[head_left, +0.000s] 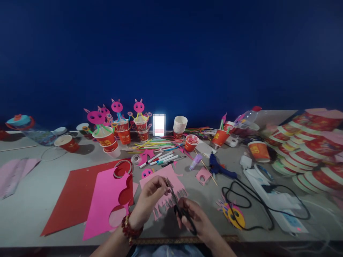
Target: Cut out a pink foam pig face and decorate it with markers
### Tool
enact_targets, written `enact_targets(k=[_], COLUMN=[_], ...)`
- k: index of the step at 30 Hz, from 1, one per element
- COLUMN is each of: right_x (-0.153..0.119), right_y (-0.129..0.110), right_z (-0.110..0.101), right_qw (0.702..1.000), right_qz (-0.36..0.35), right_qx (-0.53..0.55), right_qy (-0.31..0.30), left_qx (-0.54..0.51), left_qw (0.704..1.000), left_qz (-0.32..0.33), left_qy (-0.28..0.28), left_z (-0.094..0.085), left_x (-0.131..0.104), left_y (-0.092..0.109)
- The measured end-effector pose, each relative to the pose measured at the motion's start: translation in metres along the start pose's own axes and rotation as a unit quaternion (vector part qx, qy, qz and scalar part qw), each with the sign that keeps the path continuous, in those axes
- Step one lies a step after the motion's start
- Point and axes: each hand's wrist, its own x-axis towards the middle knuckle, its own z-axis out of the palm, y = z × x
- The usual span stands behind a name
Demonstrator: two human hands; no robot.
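My right hand [197, 216] grips black-handled scissors [175, 204], its fingers in the handles and the blades pointing up and away. Beside the blade tips, my left hand [150, 194] is pinched closed; whatever its fingertips hold is too small to name. Beneath both hands lies a pale pink sheet [171, 175] with ragged cut-outs along its near edge. To the left, a hot pink sheet [99, 196] with round cut-outs overlaps a red sheet [69, 192]. A small pink face cutout [147, 173] sits just beyond my left hand.
Markers [162, 159], a purple glue bottle [195, 162] and a blue glue gun [218, 167] lie beyond my hands. Its black cord loops near a power strip [276, 200] and a yellow face cutout [237, 216]. Decorated cups [105, 137] stand left; stacked cups [302, 151] lean right.
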Motion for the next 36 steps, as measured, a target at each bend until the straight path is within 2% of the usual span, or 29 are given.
enact_targets(k=[4,13,22,36], right_x=[0.000,0.000,0.001,0.004], right_y=[-0.002,-0.004,-0.001,0.002], right_z=[0.001,-0.001,-0.004,-0.008], right_qw=[1.000,1.000,0.999,1.000], right_qz=[0.001,0.008,0.008,0.007], right_qx=[0.012,0.027,0.030,0.024], right_qy=[-0.006,-0.001,-0.008,-0.009], left_qx=[-0.003,0.034,0.008,0.015], left_qw=[1.000,0.999,0.999,0.998], left_qz=[-0.006,-0.019,-0.007,-0.019], left_qy=[-0.013,-0.004,-0.042,-0.052], left_z=[0.000,-0.002,-0.009,-0.012], left_x=[0.000,0.003,0.004,0.005], left_y=[0.001,0.003,-0.001,0.001])
